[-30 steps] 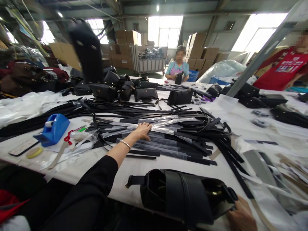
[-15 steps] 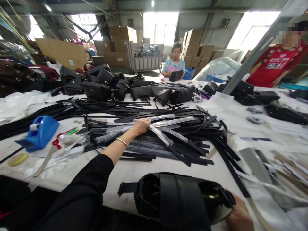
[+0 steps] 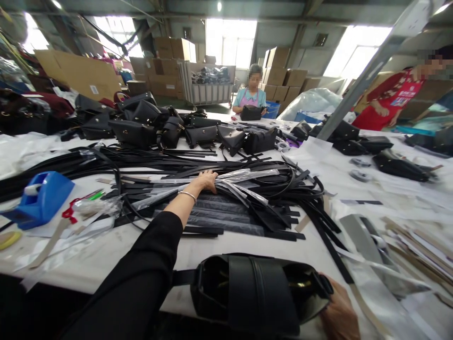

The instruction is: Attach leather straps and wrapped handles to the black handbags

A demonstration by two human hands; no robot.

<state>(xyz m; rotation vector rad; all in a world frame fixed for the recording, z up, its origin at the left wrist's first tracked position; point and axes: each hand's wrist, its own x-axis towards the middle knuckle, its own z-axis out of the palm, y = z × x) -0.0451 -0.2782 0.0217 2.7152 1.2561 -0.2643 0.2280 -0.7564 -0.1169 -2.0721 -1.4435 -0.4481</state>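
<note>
A black handbag stands at the table's near edge, its two open sides showing on either side of a broad centre flap. My right hand grips its right end; the fingertips are partly hidden behind the bag. Stretched forward, my left hand is closed on several black straps partly wrapped in clear plastic, at the middle of a wide pile. More plastic-covered straps lie flat just below that hand. A side strap sticks out from the bag's left end, near my left sleeve.
A blue tape dispenser and red-handled scissors lie left. A grey dispenser sits right, beside paper strips. Black bags are heaped behind the straps. A metal post slants up at right. Two people are across the table.
My left hand has shifted slightly among the straps, and the wrapped straps have fanned closer together. The bag stays in my right hand. At right, the person in red has leaned and moved an arm.
</note>
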